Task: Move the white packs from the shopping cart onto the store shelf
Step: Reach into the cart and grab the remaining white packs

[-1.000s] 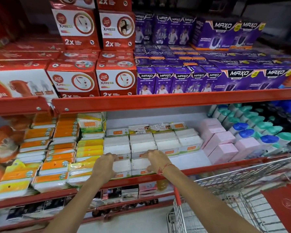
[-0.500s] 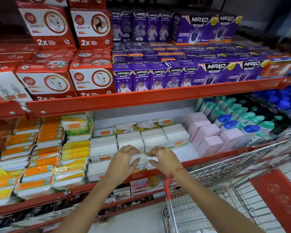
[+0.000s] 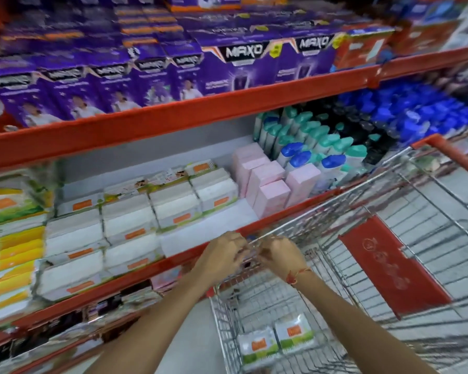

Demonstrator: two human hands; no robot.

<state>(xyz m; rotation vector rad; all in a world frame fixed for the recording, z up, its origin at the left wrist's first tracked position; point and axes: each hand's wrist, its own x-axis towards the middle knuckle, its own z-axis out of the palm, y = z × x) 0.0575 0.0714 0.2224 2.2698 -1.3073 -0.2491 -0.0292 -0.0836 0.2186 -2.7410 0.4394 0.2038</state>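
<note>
Nearest, low in the shopping cart (image 3: 335,268), two white packs (image 3: 277,340) lying side by side on the wire floor, orange labels up, touching or nearly so. Between placements, by the look of it: nothing carried, so next a reach down past the cart's front rim to take a pack (one each, or both together, either looks workable), then a lift over the rim to the bare patch of shelf at the right end of the white stack. Above the packs, both forearms stretched forward and converging. Left hand (image 3: 222,256) and right hand (image 3: 277,255) close together at the cart's front rim, just below the red lip of the store shelf (image 3: 173,261), backs up, fingers curled loosely inward and empty; whether touching the wire, cannot tell through the blur. A red thread around the right wrist. Beyond, white packs already stacked in rows on the shelf (image 3: 125,233), pink boxes (image 3: 268,182) just beside them to the right, capped bottles (image 3: 308,141) behind those. Farthest, purple boxes (image 3: 152,76) on the shelf above.
</note>
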